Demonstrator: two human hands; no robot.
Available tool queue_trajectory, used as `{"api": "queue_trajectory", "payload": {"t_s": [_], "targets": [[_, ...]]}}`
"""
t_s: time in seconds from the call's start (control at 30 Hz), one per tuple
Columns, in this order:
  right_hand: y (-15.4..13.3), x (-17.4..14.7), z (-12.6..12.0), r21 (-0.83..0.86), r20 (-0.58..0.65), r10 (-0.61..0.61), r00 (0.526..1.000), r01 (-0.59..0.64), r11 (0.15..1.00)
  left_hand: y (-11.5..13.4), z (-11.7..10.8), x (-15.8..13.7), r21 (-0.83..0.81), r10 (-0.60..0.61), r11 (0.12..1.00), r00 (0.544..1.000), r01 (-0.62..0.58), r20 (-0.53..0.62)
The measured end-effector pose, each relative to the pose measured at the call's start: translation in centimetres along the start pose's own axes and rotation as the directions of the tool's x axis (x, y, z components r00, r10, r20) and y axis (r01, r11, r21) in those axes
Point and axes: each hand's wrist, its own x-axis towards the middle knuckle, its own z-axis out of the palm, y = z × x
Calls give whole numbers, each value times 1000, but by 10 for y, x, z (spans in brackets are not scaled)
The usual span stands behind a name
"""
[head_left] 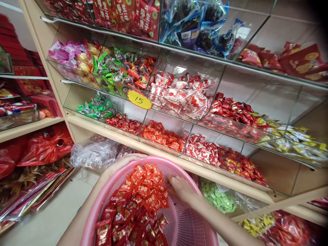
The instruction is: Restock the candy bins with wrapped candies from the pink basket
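Note:
A pink plastic basket [92,208] with mesh sides fills the lower middle of the view. My left hand [125,163] is closed on its far left rim, with the fingertips hidden behind the edge. Inside the basket, orange-red wrapped candies [146,184] lie heaped over darker red wrapped candies [128,222]. My right hand [180,188] reaches in over the right side, its bent fingers against the edge of the orange-red heap. Those fingers are blurred and partly hidden, so whether they grip any candy cannot be made out.
Shelves of clear bins rise ahead, holding orange-red candies [161,135], red-and-white candies [202,148] and others. A yellow price tag [139,99] reads 15. A clear plastic bag [94,153] and green packs [217,196] lie beneath. Red bags [46,143] are at left.

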Motion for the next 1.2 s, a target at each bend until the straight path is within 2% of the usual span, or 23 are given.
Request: {"api": "queue_trajectory", "payload": {"t_s": [0.1, 0.2, 0.27, 0.33, 0.4, 0.5, 0.6, 0.7, 0.83, 0.9, 0.97, 1.0, 1.07, 1.13, 1.2], "targets": [[-4, 1, -23, 42, -129, -42, 991, 47, 998, 5, 1, -2, 44, 20, 999, 1000, -21, 20], [-6, 9, -62, 86, -318, -82, 945, 115, 990, 1, -2, -1, 72, 68, 995, 996, -72, 57], [-5, 18, -89, 21, -427, -97, 899, 117, 993, -3, -4, 0, 64, 58, 996, 996, -62, 60], [-2, 30, -110, -147, -500, -103, 860, 33, 989, -5, -4, 1, 58, 45, 997, 998, -47, 49], [1, 44, -122, -334, -513, -108, 851, -83, 939, -1, -2, 0, 56, 45, 997, 998, -47, 35], [7, 66, -125, -500, -452, -99, 887, -160, 851, 9, 1, -4, 49, 54, 997, 998, -55, 28], [10, 80, -123, -537, -406, -87, 910, -161, 828, 18, 4, -9, 46, 65, 997, 998, -66, 20], [12, 82, -124, -511, -447, -77, 891, -183, 840, 22, 4, -10, 46, 68, 997, 998, -68, 2], [10, 63, -129, -351, -595, -70, 801, -181, 919, 19, 3, -7, 42, 52, 998, 999, -52, 4], [7, 47, -127, -172, -671, -57, 740, -80, 982, 16, 2, -5, 45, 46, 998, 999, -47, 10], [5, 31, -116, 88, -700, 5, 714, 79, 993, 11, 0, -3, 47, 50, 998, 999, -51, 15], [4, 24, -108, 236, -682, 47, 730, 158, 959, 7, -1, -3, 46, 57, 997, 998, -58, 22], [3, 14, -87, 509, -584, 106, 805, 261, 820, 0, -3, -3, 40, 87, 995, 995, -89, 44], [4, 10, -63, 687, -483, 124, 867, 287, 668, -8, -6, -1, 51, 128, 990, 990, -131, 63], [6, 10, -40, 784, -421, 148, 895, 276, 556, -14, -8, 1, 76, 153, 984, 985, -158, 74]]}}
